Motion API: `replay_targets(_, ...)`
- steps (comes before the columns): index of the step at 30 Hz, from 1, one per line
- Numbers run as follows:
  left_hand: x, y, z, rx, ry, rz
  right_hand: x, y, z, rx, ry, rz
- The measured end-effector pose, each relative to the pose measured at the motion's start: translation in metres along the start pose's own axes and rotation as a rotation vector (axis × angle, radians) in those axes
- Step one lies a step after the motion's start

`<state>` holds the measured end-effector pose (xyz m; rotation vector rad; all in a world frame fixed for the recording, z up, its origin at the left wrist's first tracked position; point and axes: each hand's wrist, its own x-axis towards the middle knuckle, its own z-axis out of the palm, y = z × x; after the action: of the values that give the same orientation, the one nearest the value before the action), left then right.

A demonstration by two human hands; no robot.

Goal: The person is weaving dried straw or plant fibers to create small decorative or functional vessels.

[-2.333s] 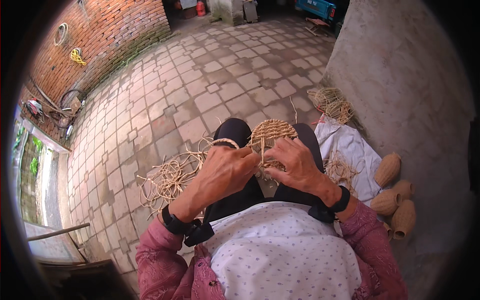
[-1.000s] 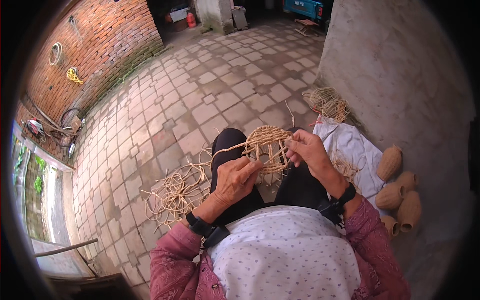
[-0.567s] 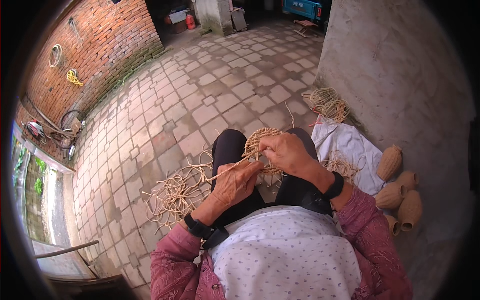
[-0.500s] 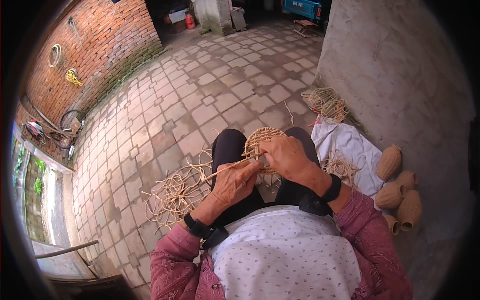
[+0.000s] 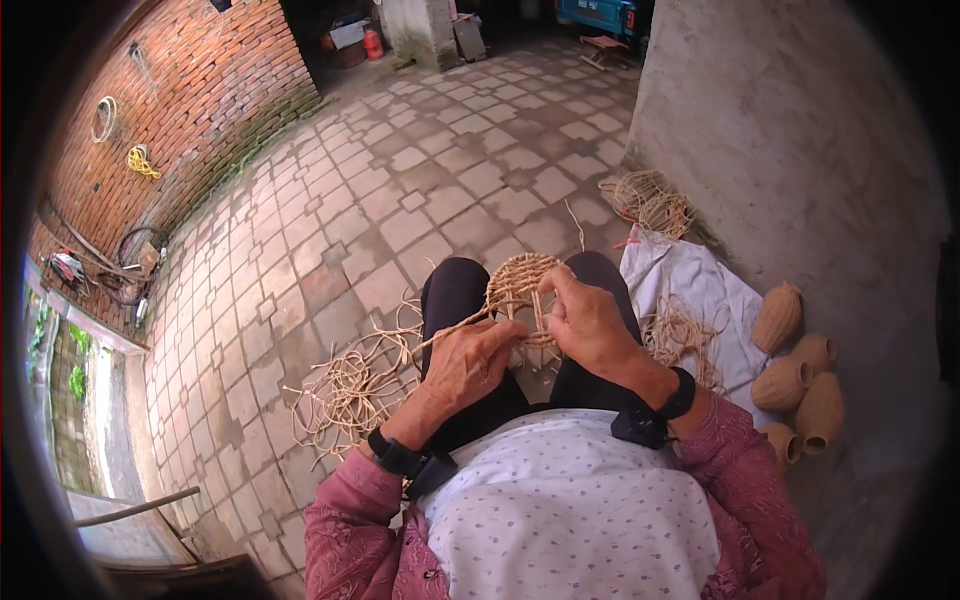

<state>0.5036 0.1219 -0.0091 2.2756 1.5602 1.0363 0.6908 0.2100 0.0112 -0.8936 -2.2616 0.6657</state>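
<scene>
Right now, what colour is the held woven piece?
The woven piece is tan, seen best in the head view.

Soft daylight falls across the paving [image 5: 300,250], its shadows faint. Between eight and nine o'clock a pale strip [image 5: 105,420] glares nearly white; at twelve the recess [image 5: 520,35] is dim. Fisheye distortion bows the brick wall [image 5: 210,80] at ten o'clock, and the corners are black.

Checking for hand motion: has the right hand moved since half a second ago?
Yes: the right hand has shifted rightward, nearer the white sack, taken as fixed.
</scene>
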Motion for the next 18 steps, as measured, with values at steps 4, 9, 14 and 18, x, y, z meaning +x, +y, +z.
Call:
replay_targets(4, 0.0, -0.001, 0.002, 0.019, 0.0, -0.005, -0.004, 0.015, -0.023, -0.129, 0.146, -0.017)
replay_targets(9, 0.002, -0.004, 0.004, 0.001, -0.002, 0.007, 0.003, 0.023, -0.026, 0.14, 0.065, -0.072)
replay_targets(14, 0.003, -0.003, 0.006, -0.002, -0.012, 0.013, 0.012, 0.008, -0.003, 0.056, -0.114, -0.002)
replay_targets(18, 0.003, -0.001, 0.007, -0.02, 0.028, 0.013, 0.022, 0.015, 0.013, 0.039, -0.149, -0.069)
